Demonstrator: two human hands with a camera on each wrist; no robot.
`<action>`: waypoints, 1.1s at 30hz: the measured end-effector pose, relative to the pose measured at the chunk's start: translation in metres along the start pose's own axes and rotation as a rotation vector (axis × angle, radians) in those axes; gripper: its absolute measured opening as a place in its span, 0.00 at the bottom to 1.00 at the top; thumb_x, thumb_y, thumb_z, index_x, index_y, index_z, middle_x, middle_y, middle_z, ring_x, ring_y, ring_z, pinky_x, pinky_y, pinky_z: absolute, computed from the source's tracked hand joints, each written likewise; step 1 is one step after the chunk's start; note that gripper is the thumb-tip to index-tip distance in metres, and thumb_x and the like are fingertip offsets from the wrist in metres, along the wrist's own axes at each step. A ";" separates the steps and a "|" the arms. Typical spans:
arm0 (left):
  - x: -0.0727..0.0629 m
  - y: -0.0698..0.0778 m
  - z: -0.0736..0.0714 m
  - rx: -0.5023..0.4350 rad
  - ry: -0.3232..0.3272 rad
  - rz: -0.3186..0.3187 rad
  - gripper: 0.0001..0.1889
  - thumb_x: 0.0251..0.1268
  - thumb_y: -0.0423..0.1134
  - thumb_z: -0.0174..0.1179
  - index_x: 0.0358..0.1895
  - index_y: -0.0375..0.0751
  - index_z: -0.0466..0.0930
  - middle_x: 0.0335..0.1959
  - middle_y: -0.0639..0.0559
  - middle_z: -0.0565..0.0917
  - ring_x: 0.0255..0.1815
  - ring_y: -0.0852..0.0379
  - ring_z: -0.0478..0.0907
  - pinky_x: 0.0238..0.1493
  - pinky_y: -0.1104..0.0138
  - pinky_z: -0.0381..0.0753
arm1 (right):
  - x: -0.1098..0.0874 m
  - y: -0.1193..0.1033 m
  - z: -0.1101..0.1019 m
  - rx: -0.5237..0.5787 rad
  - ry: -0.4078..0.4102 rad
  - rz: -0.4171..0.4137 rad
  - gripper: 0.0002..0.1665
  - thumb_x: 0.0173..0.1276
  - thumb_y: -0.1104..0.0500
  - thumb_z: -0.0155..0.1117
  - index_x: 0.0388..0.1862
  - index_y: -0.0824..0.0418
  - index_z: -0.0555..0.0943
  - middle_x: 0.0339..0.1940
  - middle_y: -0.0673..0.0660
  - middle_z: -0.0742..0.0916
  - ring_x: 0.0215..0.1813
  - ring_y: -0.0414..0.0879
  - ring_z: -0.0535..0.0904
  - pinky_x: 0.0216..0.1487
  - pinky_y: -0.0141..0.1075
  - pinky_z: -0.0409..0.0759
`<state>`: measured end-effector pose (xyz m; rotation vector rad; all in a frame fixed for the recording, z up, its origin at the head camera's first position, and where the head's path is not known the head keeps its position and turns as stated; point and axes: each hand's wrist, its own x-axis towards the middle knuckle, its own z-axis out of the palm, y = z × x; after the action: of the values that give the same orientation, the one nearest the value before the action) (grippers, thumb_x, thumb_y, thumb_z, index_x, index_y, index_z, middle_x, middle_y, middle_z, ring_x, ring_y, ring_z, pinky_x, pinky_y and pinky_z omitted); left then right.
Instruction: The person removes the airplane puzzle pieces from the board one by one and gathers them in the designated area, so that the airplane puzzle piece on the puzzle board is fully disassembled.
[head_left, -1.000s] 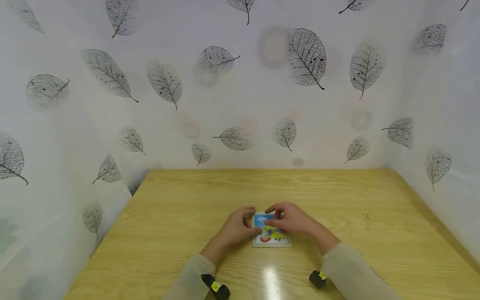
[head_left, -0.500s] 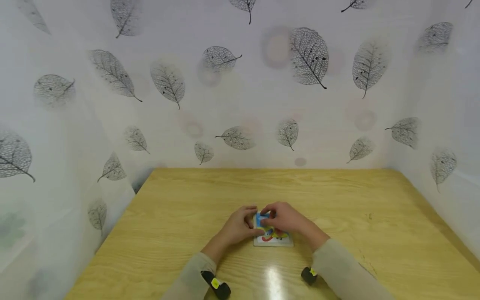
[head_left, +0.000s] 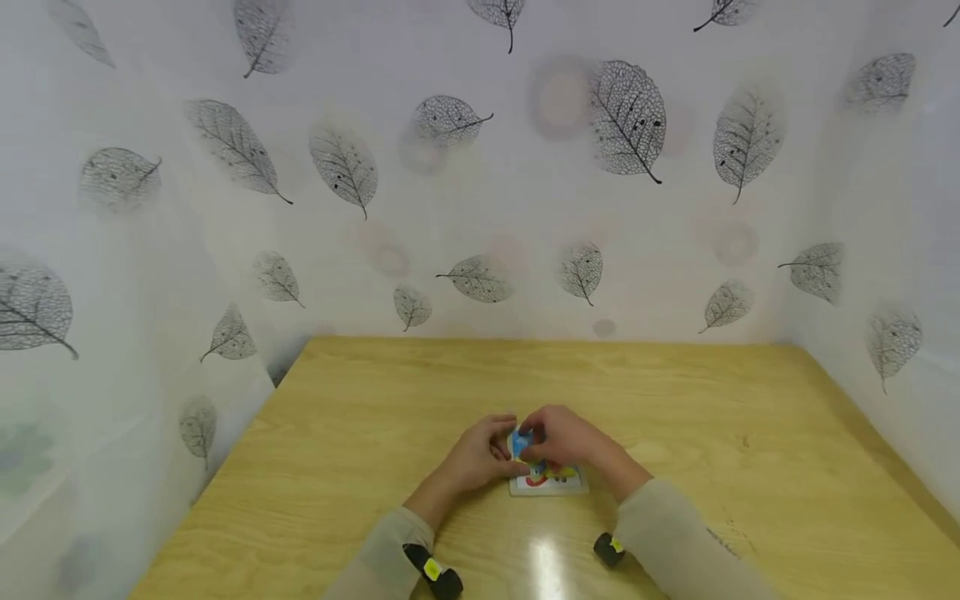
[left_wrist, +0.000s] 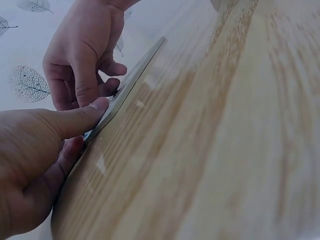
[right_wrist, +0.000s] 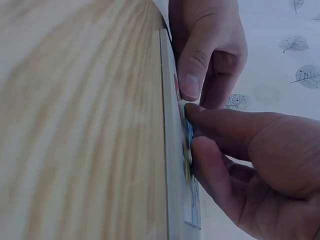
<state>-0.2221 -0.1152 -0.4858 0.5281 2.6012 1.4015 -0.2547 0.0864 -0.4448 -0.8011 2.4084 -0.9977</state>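
Observation:
A small square picture board (head_left: 551,487), pale-rimmed with a cartoon aeroplane in red, yellow and blue, lies flat on the table. My left hand (head_left: 480,454) holds it by its left side, the thumb (left_wrist: 90,112) on top and a fingertip at the edge. Over the upper part bends my right hand (head_left: 566,435), its thumb and index finger pinching at a blue piece (right_wrist: 189,129) of the picture. How far that piece is lifted is hard to tell. The right hand hides most of the board's upper right.
The wooden table (head_left: 375,392) runs back to a wall sheet (head_left: 480,183) printed with leaves, and the same sheet closes off both sides. Black straps with cameras (head_left: 442,579) sit at the cuffs. A bright reflection lies in front of the board.
My right hand has shifted left across the board and covers more of its picture, with the fingers closer together. The left hand keeps its hold, and the view has drifted slightly.

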 end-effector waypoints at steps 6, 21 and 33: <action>-0.001 0.000 0.001 -0.006 -0.008 -0.005 0.40 0.54 0.42 0.76 0.70 0.32 0.70 0.66 0.46 0.74 0.37 0.64 0.75 0.40 0.73 0.78 | 0.002 0.000 0.002 0.045 0.009 0.038 0.20 0.64 0.62 0.72 0.53 0.66 0.79 0.32 0.55 0.80 0.22 0.44 0.79 0.26 0.35 0.81; 0.000 0.001 -0.003 0.019 -0.062 0.014 0.44 0.53 0.45 0.77 0.72 0.34 0.67 0.66 0.46 0.72 0.40 0.62 0.75 0.42 0.72 0.78 | 0.003 0.010 0.006 0.131 0.144 0.053 0.15 0.65 0.60 0.72 0.48 0.61 0.81 0.49 0.58 0.83 0.34 0.43 0.81 0.34 0.36 0.82; -0.005 -0.001 -0.013 0.046 -0.237 0.006 0.58 0.44 0.51 0.81 0.79 0.42 0.55 0.74 0.59 0.60 0.48 0.61 0.72 0.50 0.72 0.76 | -0.013 0.014 0.006 0.134 0.273 0.054 0.07 0.65 0.57 0.71 0.40 0.56 0.83 0.36 0.52 0.86 0.38 0.44 0.81 0.39 0.37 0.81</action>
<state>-0.2214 -0.1274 -0.4793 0.6649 2.4490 1.2015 -0.2461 0.0996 -0.4569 -0.5818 2.5375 -1.3038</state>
